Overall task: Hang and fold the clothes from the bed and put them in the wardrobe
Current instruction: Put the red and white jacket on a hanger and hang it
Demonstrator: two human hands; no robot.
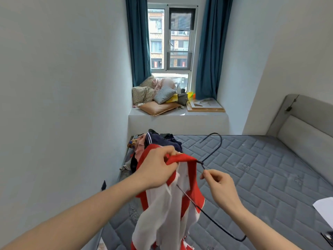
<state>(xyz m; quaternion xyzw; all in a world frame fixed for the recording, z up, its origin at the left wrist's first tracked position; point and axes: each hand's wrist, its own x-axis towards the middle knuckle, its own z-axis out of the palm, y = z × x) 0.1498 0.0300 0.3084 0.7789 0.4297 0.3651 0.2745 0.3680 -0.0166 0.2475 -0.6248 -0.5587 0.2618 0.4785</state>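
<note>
A red and white garment (169, 204) hangs in front of me above the grey mattress (252, 177). My left hand (158, 166) grips its red neckline. A black wire hanger (214, 141) pokes out of that neckline, hook pointing up and away. My right hand (219, 186) pinches the hanger's wire just below the twisted neck. The hanger's lower bar runs down across the garment to a bend near the bottom. A pile of mixed clothes (155, 141) lies on the mattress's far left corner, partly hidden behind my left hand.
A white wall stands close on the left. The window ledge (180, 116) ahead holds cushions and a flat board. The padded headboard (306, 127) is at right. A white sheet (324, 210) lies on the mattress's right edge.
</note>
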